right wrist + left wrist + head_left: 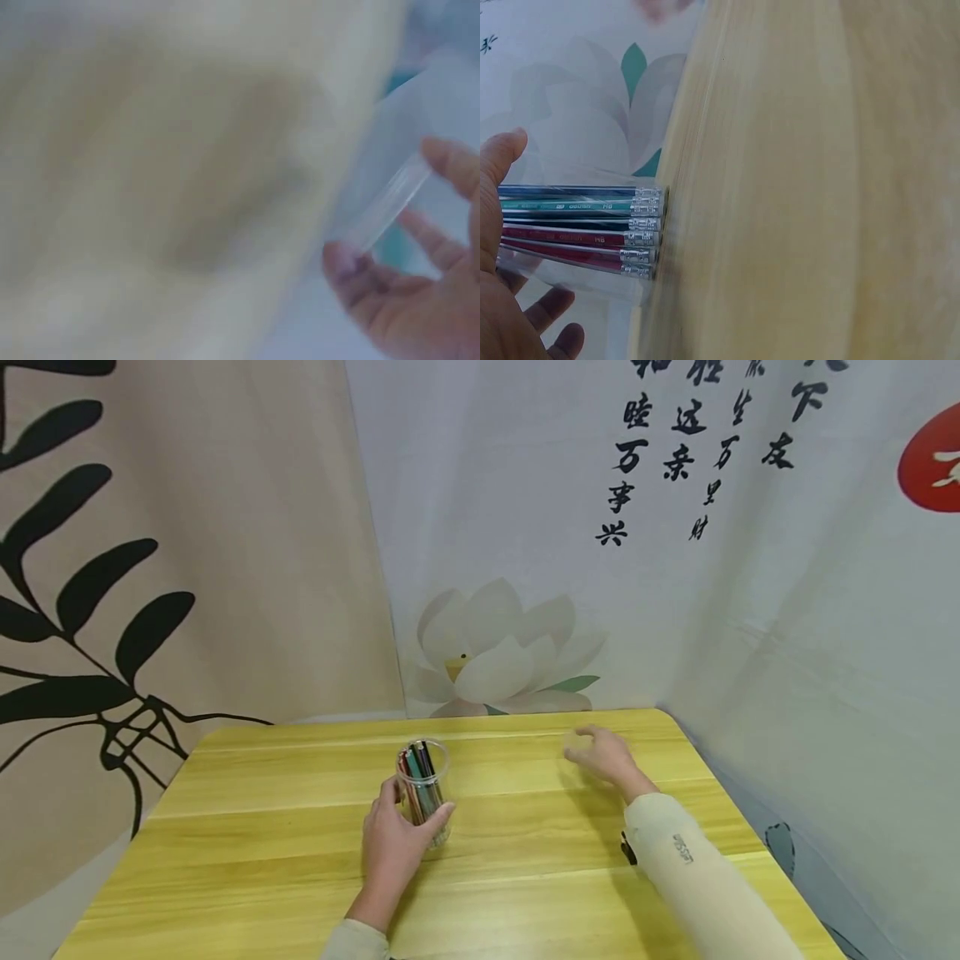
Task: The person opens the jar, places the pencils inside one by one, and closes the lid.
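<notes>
A clear plastic jar (440,760) of pencils (418,768) stands upright on the yellow wood-grain table. My left hand (396,839) grips it from the near left side, thumb and fingers on either side of its wall. In the left wrist view, red, green and dark blue pencils (577,238) show silver ferrules and erasers at the table end. Away to the right, my right hand (603,754) pinches a round clear lid (390,202) edge-on between thumb and fingers, above the table's far right part. That wrist view is blurred.
The wooden table (262,852) ends at a far edge against a hanging cloth (495,527) printed with a lotus and dark characters. To the right, the pale cloth (847,652) runs beside the table edge.
</notes>
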Tool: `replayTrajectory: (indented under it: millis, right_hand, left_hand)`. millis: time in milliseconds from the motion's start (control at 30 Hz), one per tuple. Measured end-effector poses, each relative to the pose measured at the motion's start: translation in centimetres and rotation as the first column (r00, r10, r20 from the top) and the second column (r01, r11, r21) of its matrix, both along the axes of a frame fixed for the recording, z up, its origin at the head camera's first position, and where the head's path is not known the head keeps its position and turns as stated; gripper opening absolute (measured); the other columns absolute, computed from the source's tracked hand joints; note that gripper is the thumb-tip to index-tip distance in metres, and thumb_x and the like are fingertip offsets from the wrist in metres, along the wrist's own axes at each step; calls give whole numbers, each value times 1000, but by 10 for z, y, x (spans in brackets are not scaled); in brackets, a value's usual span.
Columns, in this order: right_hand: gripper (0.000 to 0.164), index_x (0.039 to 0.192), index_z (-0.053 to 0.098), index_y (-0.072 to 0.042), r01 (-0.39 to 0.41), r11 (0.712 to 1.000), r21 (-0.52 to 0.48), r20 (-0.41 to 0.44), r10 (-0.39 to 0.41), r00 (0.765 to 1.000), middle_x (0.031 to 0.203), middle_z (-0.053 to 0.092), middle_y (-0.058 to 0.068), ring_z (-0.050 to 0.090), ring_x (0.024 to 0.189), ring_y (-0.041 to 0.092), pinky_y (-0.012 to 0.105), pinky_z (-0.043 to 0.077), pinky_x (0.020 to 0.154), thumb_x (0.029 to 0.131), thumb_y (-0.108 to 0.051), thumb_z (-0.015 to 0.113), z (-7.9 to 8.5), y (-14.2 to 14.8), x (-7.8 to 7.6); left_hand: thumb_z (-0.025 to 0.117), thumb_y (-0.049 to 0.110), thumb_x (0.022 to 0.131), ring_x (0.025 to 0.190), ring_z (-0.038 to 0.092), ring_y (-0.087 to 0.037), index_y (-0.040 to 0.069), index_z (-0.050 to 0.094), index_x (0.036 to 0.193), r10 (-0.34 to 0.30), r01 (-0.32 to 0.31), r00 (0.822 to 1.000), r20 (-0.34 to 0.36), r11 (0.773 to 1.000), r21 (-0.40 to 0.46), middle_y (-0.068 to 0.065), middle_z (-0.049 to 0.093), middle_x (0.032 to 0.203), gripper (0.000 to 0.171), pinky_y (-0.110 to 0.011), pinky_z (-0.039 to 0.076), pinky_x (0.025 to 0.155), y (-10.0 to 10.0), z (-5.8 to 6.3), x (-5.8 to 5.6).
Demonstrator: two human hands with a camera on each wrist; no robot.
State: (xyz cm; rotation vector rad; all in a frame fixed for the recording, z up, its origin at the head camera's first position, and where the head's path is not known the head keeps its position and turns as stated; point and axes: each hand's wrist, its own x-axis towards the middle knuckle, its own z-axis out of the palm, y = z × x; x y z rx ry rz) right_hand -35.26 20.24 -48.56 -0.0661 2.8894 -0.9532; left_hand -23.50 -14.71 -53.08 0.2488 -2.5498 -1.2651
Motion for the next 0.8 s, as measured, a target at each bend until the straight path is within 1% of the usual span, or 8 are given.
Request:
replayTrajectory:
  millis: [100,167,233,300,367,400,533,800]
  right_hand:
    - [59,157,54,-25,-177,973,-148,-86,165,982,157,54,20,58,138,44,61,54,106,103,-46,68,39,-53,11]
    - [55,153,57,-34,-318,927,-199,-179,285,942,154,58,10,63,131,34,54,56,103,102,-48,71,68,-89,24]
    - [53,152,59,-36,-470,863,-185,-280,412,867,151,61,3,64,125,27,49,57,102,102,-46,72,93,-122,38]
    - [51,151,61,-33,-580,808,-102,-344,518,783,150,63,1,64,126,25,49,56,105,102,-44,71,110,-148,50]
    - [51,151,62,-29,-634,773,21,-360,597,717,156,61,3,59,138,26,51,51,115,102,-41,71,118,-166,58]
    - [51,151,62,-26,-648,758,76,-347,629,695,156,60,4,57,142,28,53,49,117,102,-40,70,120,-173,60]
    - [50,150,63,-25,-659,722,212,-244,692,679,158,58,9,49,152,32,55,46,121,102,-38,71,113,-183,63]
    - [50,150,63,-22,-684,688,243,-200,726,658,164,51,11,47,154,30,49,46,122,104,-38,72,102,-186,62]
  left_hand:
    - [85,68,81,115,66,-37,9,48,152,-1,1,1000,-5,1000,1,-19,66,133,99,-57,56,93,0,1,0]
    - [87,65,81,117,66,-38,9,49,152,-2,2,1000,-16,1000,2,-19,66,133,98,-58,56,94,-1,1,-1]
    - [87,63,81,116,66,-38,10,48,152,-7,7,1000,-25,1000,2,-19,66,134,96,-57,56,93,-1,2,-1]
    - [88,62,81,116,66,-38,11,49,151,-13,13,999,-35,1000,4,-19,66,133,95,-57,56,93,-1,1,-1]
    - [88,62,82,117,66,-39,11,49,150,-26,26,999,-47,1000,4,-19,66,133,94,-58,56,94,-1,1,-1]
    - [87,62,82,118,65,-39,11,49,150,-31,32,998,-50,999,5,-19,66,133,93,-59,56,94,-1,1,0]
    - [86,64,83,120,64,-41,9,49,150,-54,54,997,-49,999,1,-20,66,134,94,-61,55,94,-1,0,1]
    - [84,66,84,122,62,-42,9,47,152,-63,62,997,-46,998,-6,-21,64,136,96,-62,53,96,-4,0,4]
